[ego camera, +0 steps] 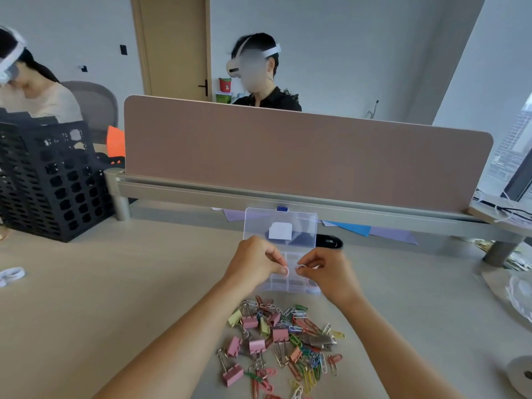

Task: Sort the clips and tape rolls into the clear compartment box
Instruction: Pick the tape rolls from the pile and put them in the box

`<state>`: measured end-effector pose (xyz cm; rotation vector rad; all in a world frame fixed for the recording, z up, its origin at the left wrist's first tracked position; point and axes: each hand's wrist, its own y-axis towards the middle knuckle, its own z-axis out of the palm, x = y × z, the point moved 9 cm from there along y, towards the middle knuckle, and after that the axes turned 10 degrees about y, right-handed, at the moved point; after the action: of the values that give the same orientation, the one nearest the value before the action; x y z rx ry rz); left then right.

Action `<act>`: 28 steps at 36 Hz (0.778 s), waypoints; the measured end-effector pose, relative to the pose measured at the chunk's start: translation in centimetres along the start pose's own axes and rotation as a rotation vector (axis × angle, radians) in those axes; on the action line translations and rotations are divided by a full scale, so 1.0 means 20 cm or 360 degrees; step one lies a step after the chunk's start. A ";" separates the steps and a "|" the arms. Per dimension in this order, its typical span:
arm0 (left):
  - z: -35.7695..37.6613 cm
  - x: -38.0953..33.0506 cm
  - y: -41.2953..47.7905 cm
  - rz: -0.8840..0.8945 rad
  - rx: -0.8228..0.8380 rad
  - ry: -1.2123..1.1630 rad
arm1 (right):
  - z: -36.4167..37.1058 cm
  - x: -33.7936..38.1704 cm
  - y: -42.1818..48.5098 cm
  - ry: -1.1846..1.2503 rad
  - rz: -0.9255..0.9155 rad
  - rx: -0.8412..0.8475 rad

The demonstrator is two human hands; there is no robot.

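A clear compartment box (pixel 288 284) stands open on the table, its lid (pixel 280 226) tilted up behind it. My left hand (pixel 253 262) pinches a small pink ring (pixel 284 270) over the box. My right hand (pixel 325 269) pinches a small white ring (pixel 301 266) beside it, also above the compartments. In front of the box lies a pile of pink and yellow binder clips (pixel 257 345) and several coloured paper clips (pixel 308 358). Most of the box's inside is hidden by my hands.
A black perforated crate (pixel 49 182) stands at the left, white tape rings (pixel 11 275) near the left edge. A tan divider (pixel 302 156) runs across the back. A grey roll (pixel 519 375) and plastic bag (pixel 515 295) lie at the right. Two people sit beyond.
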<state>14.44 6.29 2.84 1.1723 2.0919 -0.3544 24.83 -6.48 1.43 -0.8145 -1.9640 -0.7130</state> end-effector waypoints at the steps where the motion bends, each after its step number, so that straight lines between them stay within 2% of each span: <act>1: 0.01 0.00 0.01 -0.0007 -0.0013 0.0003 | 0.01 0.00 0.01 -0.0047 -0.0004 0.0018; 5: 0.04 0.02 0.04 -0.0033 -0.0001 0.0047 | 0.06 -0.03 0.02 -0.0268 0.0046 0.0193; 9: 0.06 0.03 0.07 -0.0034 0.0035 0.0064 | 0.07 -0.05 0.02 -0.0290 0.0071 0.0295; 28: 0.20 -0.06 0.10 0.0091 0.0117 0.0329 | 0.00 -0.06 0.05 -0.0116 -0.0047 0.0166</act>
<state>18.24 4.56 0.99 1.3594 2.2325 -0.2958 26.20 -6.17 0.50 -0.7589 -2.0640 -0.6000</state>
